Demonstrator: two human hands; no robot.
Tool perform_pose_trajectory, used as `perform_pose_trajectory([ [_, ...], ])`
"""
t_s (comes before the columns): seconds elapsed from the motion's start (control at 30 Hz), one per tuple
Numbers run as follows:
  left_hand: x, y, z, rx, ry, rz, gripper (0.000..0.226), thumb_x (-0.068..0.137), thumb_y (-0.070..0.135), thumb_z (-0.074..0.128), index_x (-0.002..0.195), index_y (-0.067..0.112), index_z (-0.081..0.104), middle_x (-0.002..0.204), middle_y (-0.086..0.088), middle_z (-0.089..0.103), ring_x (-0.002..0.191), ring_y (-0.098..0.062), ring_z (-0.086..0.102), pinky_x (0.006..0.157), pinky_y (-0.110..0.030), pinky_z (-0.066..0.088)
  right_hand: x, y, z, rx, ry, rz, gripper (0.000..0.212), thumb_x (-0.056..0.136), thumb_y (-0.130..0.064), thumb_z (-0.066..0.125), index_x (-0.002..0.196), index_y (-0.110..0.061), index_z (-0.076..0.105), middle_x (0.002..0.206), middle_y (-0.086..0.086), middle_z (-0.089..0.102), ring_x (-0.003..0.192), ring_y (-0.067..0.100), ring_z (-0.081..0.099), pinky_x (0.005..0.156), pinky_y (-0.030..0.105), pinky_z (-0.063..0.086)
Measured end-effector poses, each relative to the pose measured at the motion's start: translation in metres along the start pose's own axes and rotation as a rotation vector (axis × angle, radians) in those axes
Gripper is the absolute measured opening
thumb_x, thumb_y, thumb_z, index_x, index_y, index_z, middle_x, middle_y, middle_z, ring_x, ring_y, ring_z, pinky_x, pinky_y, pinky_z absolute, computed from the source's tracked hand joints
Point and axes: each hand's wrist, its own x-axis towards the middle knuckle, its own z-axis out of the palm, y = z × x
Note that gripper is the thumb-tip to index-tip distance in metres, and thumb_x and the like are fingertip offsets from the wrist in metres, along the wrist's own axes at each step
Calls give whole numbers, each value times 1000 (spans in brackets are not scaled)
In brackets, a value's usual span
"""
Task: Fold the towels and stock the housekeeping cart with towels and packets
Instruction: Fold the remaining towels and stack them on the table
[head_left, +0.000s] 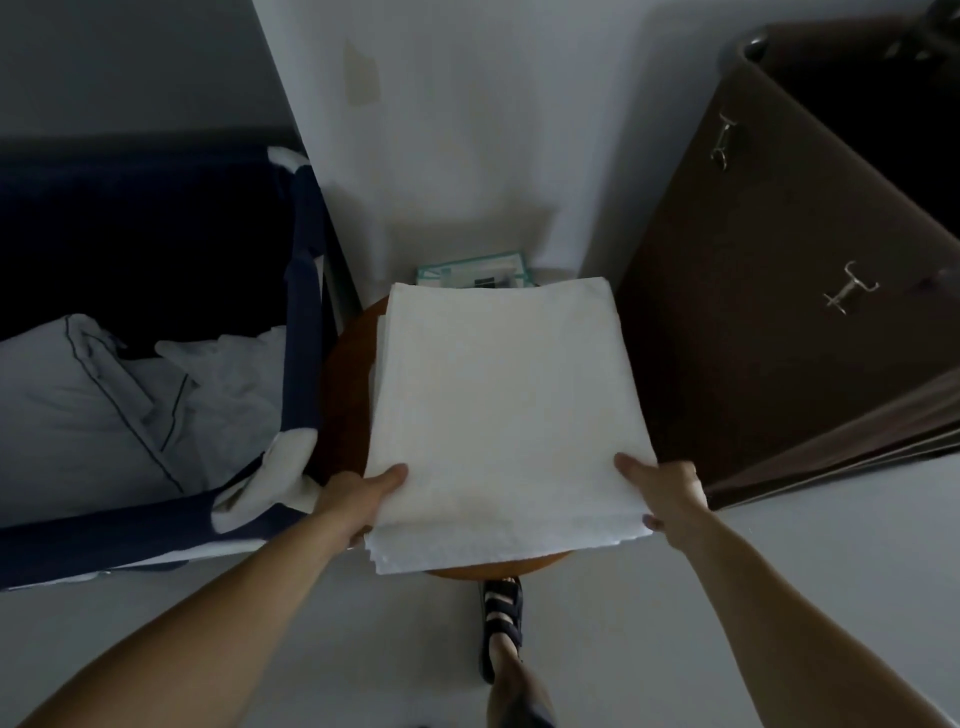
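Note:
A stack of folded white towels (506, 415) lies on a small round wooden table (348, 374) in the middle of the view. My left hand (358, 496) grips the stack's near left corner, thumb on top and fingers underneath. My right hand (662, 499) grips the near right corner the same way. Behind the stack, a few teal-and-white packets (475, 271) lie on the table against the wall. A dark brown housekeeping cart (795, 291) stands at the right.
A navy fabric laundry bin (304, 312) holding crumpled white linen (119, 410) stands at the left, touching the table. Metal hooks (849, 291) stick out of the cart's side. A white wall is straight ahead. My sandalled foot (501, 618) stands on the pale floor below the table.

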Motion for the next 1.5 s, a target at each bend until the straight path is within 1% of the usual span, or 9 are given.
perform_pose_trajectory([
  [0.23,7,4,-2,151,91,167,41,80,58,70,88,19,62,95,-2,69,77,-17,64,61,-28,51,16,-8,-10,33,-120,-22,60,67,-49,84,109,-12,64,94,3,64,84,25,62,70,39,58],
  [0.4,0,23,-13,-352,-241,-55,53,70,20,84,115,2,64,100,-16,74,96,-35,69,84,-49,58,13,-32,-9,305,-326,25,57,68,-18,86,115,-1,61,113,15,65,102,37,62,93,53,52],
  [0.57,-15,80,-35,-478,-346,-72,41,69,11,77,107,4,63,102,-21,67,92,-35,64,64,-41,58,-4,-80,-23,465,-418,-55,32,79,4,68,111,1,65,101,18,70,87,34,67,73,43,56],
  [0.77,-58,185,-87,-703,-230,253,13,92,10,57,104,7,63,84,-10,67,74,-19,63,55,-23,55,-48,-183,-73,703,-376,-349,22,88,5,57,86,-15,65,65,4,73,55,18,71,47,30,57],
  [0.87,-83,206,-104,-782,-223,374,15,94,11,54,106,10,63,81,-7,71,68,-15,67,54,-20,55,-63,-211,-94,754,-366,-424,17,89,-1,59,87,-17,65,71,4,71,58,19,71,49,31,58],
  [1.03,-87,152,-87,-624,-132,418,10,93,8,53,97,15,59,58,7,70,51,-6,67,41,-20,51,-53,-177,-90,716,-441,-436,26,85,3,59,97,-19,68,83,3,77,71,24,74,56,37,60],
  [1.23,-27,3,-14,-330,-105,110,45,91,5,60,136,8,52,123,-15,64,101,-30,63,81,-37,52,-16,-42,-19,434,-398,-78,28,79,7,68,104,-4,68,98,19,72,79,33,68,70,41,57],
  [1.4,-6,-23,14,-287,24,64,46,93,20,62,136,8,50,121,-7,61,100,-27,59,77,-33,47,3,-8,5,262,-184,-61,30,78,-8,76,106,-11,67,105,13,68,97,36,63,94,52,52],
  [1.5,-7,-14,17,-190,109,158,38,99,33,55,129,10,52,116,-6,60,101,-27,59,84,-36,48,3,-17,1,156,-102,-166,21,80,-13,72,98,-19,63,97,7,66,90,32,62,84,49,55],
])
